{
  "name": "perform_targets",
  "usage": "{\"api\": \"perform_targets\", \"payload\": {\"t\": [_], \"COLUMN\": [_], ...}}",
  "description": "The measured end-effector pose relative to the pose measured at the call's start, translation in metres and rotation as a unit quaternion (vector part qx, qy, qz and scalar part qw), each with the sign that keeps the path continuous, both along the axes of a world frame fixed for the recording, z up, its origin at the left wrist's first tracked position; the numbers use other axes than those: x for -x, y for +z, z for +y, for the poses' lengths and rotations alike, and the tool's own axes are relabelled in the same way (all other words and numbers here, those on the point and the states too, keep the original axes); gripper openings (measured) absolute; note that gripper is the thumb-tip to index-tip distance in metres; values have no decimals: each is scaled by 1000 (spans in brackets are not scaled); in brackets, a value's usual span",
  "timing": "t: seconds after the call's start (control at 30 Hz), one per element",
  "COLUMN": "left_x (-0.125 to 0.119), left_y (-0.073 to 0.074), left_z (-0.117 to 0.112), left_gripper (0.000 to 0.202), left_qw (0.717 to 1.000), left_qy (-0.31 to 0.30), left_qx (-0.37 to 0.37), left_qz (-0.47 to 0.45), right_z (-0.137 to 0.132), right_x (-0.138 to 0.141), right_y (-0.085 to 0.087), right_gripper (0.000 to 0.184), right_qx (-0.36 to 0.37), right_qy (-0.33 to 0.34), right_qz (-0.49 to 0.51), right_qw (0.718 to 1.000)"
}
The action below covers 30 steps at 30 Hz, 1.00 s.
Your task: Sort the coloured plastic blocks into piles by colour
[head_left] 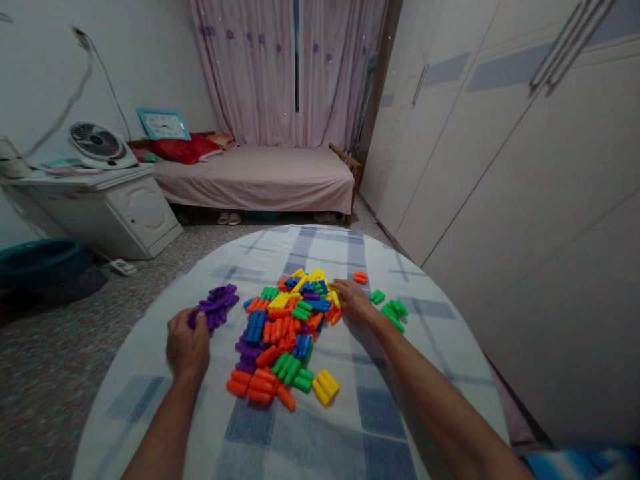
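Several purple blocks (220, 303), left hand (188, 341) touching, right hand (353, 301) at mixed pile (284, 328)

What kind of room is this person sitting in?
It looks like a bedroom in a home: a bed with a pink cover stands below drawn pink curtains, and a tall wardrobe with long handles lines the right side.

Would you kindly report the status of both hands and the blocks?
Left hand touching purple blocks; right hand at right edge of mixed pile; right forearm between pile and green blocks.
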<state>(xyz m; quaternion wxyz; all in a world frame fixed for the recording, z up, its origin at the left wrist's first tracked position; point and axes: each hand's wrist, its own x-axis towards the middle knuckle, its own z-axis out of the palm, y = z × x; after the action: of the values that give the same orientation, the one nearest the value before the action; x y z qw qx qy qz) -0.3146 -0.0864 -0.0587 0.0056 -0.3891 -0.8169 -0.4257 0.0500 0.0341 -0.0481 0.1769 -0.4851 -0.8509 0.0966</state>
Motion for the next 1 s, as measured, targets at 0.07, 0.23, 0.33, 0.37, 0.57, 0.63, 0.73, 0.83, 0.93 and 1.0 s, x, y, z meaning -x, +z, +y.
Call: {"api": "perform_targets", "payload": {"t": [0.07,0.23,0.33,0.37,0.57,0.63,0.73,0.83,0.93,1.0], "left_x": [0,0,-1,-1,-1,-1,-1,0,0,0], "left_y": [0,0,1,1,2,1,0,0,0,0], "left_z": [0,1,0,-1,0,1,1,1,2,2], "left_gripper": [33,33,33,33,35,36,36,36,36,36], "left_qw": [1000,1000,1000,1000,1000,999,999,999,999,999], "left_qy": [1,-1,7,10,12,16,21,19,16,18], "left_qx": [2,4,8,12,25,28,29,29,31,31], "left_qz": [-2,2,3,1,-2,-1,-4,-4,-3,-2], "right_z": [-6,-23,-33,-36,-58,-70,-91,-110,-124,-131], "right_x": [0,-7,-10,-10,-8,-8,-20,-52,-91,-110], "right_y": [-3,0,6,8,23,25,31,38,38,33], "right_gripper": [42,35,31,30,21,19,18,20,23,24], "right_qx": [4,-1,5,7,44,46,37,2,-7,17], "right_qy": [-22,-82,-90,-90,-107,-117,-122,-177,-277,-318], "right_qz": [9,3,-5,-7,-58,-59,-16,60,78,59], "right_qw": [1000,997,996,996,992,990,992,982,958,946]}}
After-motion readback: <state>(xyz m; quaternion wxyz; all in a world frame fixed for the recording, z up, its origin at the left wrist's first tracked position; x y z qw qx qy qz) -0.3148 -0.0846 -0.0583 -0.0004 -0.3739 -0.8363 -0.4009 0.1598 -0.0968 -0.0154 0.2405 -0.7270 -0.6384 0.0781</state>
